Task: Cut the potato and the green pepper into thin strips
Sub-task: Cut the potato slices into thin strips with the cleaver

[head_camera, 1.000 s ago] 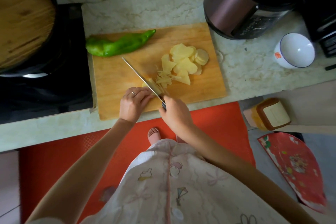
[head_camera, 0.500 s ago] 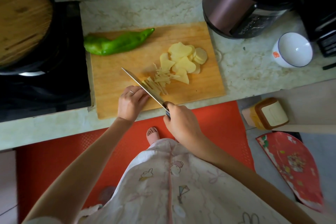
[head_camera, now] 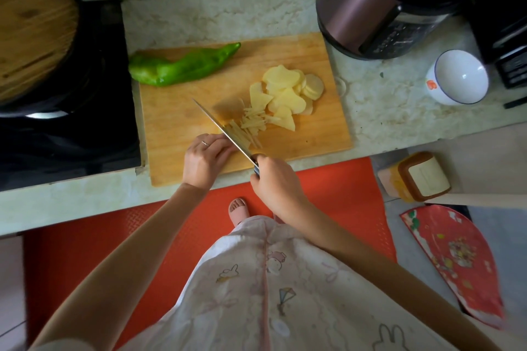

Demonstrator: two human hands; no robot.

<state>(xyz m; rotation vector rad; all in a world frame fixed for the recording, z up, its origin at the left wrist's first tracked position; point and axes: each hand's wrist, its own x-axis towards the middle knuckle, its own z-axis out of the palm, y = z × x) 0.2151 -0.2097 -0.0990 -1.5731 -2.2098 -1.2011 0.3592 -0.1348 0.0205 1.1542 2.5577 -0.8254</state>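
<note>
Right hand (head_camera: 275, 182) grips the knife (head_camera: 225, 129) at the cutting board's (head_camera: 176, 111) near edge; left hand (head_camera: 205, 161), fingers curled, meets the blade, hold hidden. Potato strips (head_camera: 251, 125) lie mid-board, green pepper (head_camera: 182, 68) far-left.

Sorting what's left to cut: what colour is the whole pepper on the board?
The pepper is bright green, seen in the head view.

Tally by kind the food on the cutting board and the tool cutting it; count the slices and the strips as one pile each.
Green pepper: 1
Pile of potato slices: 1
Pile of potato strips: 1
Knife: 1
Total: 4
</note>
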